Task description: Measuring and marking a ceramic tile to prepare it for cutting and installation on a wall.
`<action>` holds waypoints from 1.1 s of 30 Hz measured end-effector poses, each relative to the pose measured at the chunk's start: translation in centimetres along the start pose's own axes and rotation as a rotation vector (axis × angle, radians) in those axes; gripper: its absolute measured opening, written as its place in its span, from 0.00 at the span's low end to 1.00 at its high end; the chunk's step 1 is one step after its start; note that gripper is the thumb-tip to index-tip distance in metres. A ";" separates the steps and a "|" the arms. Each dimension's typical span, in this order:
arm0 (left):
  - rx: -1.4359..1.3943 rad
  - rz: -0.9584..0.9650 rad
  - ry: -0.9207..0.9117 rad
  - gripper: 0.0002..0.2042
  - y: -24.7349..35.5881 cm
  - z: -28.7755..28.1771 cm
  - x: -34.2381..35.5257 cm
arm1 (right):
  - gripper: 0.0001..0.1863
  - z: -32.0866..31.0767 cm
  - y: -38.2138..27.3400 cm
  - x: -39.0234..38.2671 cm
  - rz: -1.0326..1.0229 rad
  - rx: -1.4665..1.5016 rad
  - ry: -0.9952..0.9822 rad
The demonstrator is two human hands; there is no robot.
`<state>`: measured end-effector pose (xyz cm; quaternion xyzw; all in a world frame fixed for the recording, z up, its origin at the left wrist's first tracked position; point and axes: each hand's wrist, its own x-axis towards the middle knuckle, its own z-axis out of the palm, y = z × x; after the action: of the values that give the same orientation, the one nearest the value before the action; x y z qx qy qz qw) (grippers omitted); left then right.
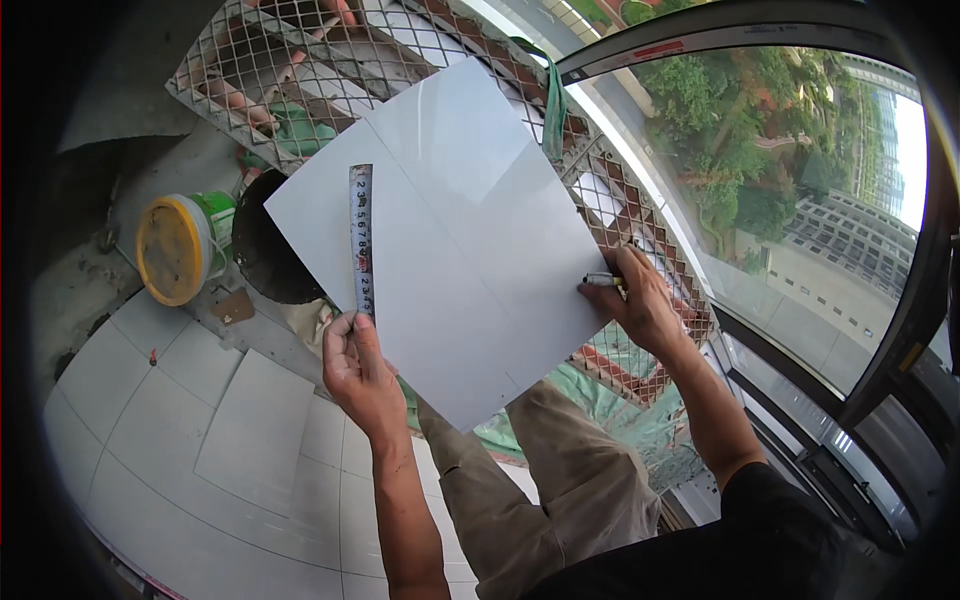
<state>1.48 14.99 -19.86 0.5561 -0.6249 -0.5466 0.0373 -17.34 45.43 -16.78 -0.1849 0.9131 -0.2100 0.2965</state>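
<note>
A white square tile (pixel 455 270) is tilted cornerwise in front of me, its lower corner above my legs. Thin pencil-like lines run across its face. Along its left part lies a short strip of measuring tape (pixel 361 235). My left hand (pixel 362 370) is closed on the lower end of that strip, at the tile's lower left edge. At the tile's right corner, my right hand (pixel 640 300) is closed round a marker pen (pixel 603 280), its fingers against the tile edge. The fingers' undersides are hidden.
A metal mesh platform (pixel 640 225) lies beneath the tile, with green sheeting (pixel 640 425) near my legs. On the left are a bucket (pixel 180 250) with a yellow lid, a dark round container (pixel 270 240) and a loose tile (pixel 252 430) on the tiled floor. A window (pixel 780 200) stands at right.
</note>
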 end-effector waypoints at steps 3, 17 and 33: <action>0.032 0.197 0.028 0.16 1.3 -0.7 1.6 | 0.25 2.5 0.5 -4.8 0.039 0.144 -0.030; 0.278 0.605 -0.586 0.14 11.5 7.3 13.2 | 0.20 15.8 -8.6 -12.0 0.524 0.590 0.322; 0.567 0.684 -0.511 0.11 13.6 8.1 10.4 | 0.18 18.5 -10.0 -10.2 0.669 1.106 0.378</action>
<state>-16.65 9.63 -19.05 0.1568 -0.8840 -0.4305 -0.0924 3.95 36.67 -20.71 0.3268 0.7154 -0.5723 0.2319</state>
